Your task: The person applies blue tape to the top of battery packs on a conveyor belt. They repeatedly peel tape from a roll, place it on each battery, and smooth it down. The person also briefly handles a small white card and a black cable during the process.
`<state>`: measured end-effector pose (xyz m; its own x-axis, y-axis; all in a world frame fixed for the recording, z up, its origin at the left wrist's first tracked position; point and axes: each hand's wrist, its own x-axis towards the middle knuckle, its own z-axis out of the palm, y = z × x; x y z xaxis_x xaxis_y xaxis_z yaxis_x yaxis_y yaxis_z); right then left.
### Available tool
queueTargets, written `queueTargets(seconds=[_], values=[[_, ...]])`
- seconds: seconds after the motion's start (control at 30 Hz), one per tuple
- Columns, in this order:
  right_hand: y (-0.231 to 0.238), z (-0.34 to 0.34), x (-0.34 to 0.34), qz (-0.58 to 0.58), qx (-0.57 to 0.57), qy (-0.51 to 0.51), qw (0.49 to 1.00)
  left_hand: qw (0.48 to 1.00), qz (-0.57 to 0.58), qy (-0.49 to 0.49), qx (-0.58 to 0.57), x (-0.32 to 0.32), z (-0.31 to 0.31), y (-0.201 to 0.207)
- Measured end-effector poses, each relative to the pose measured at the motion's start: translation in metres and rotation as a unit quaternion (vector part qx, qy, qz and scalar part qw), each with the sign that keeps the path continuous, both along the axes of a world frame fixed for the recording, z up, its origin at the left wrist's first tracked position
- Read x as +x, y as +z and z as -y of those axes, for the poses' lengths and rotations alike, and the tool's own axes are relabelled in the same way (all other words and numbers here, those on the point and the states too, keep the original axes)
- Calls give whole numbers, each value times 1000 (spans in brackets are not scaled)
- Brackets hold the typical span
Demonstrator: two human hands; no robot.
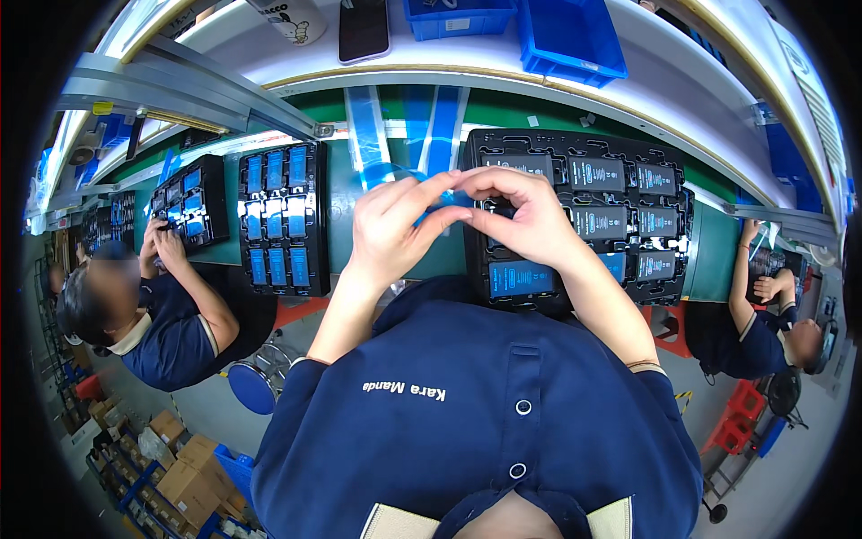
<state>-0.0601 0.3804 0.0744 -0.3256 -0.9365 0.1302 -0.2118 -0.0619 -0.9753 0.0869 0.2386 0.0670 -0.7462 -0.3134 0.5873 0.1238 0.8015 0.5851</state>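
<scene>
Over the green bench, my left hand (391,225) and my right hand (525,220) meet at the fingertips, both closed in a pinch. A thin, glossy piece of blue film (437,195) shows between them; my fingers cover part of it. Under and beside my right hand lies a black tray (572,142) holding flat batteries in rows. Several are dark grey, like the battery (596,174) in the back row, while the front left battery (521,278) has a blue face. Beyond my hands, blue film strips (366,126) with pale edges lie across the bench.
To the left is another black tray (321,220) of blue-faced batteries. A shelf above the bench bears a phone (364,31), a cup (292,20) and blue bins (572,40). Co-workers sit at left (175,328) and right (759,319). A metal beam (206,94) crosses the upper left.
</scene>
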Motion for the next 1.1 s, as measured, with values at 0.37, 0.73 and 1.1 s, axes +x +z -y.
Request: queueTargets(seconds=[0.37,0.73,1.1], values=[[-2,-46,-89,134,12,-241,961,948,215,227,64,6,51,-8],[-16,-27,-54,119,70,-243,960,957,169,56,230,-52,-3,-34],[-18,-31,-53,98,66,-250,961,944,172,52,277,-51,-8,-44]])
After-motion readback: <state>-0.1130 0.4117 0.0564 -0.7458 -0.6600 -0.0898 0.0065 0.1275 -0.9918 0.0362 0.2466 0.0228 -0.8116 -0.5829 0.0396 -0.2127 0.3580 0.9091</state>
